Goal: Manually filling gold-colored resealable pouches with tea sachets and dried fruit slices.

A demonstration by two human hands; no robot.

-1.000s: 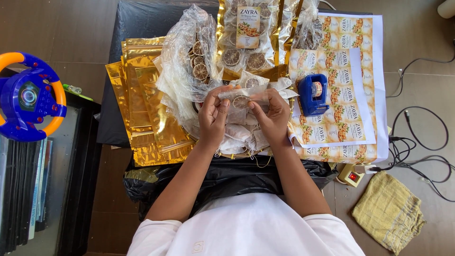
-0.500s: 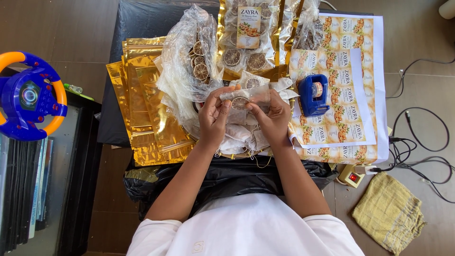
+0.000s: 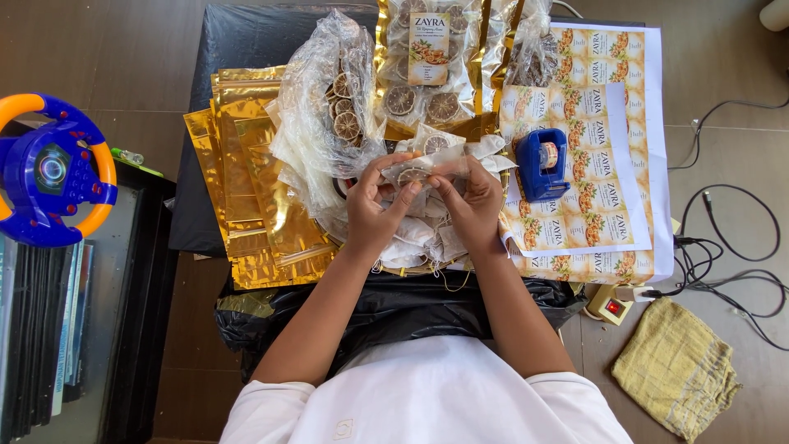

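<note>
Head view, looking straight down. Both hands are meeting over the middle of the black-covered table. The left hand and the right hand are together pinching a small clear sachet that is holding a dried citrus slice; the fingers are curling in on its edges rather than spreading flat, and the sachet is being held just above a heap of similar small white packets.

Step in hand, as a judgement: the person is closing or straightening one filled sachet, with the slice already sitting inside. The next move is probably calling for a steady pinch along the open edge, so that the thin film is not creasing and the slice is not slipping out, and then for a free place to set the sachet down.

Surroundings: a crumpled clear plastic bag with more dried slices is lying just left of the hands; gold foil pouches are fanning out further left. A filled, labelled gold pouch is lying beyond the hands. A blue tape dispenser is resting on sheets of printed labels just right of the right hand. Well apart on the floor side are lying a toy steering wheel, a yellow cloth and black cables.
</note>
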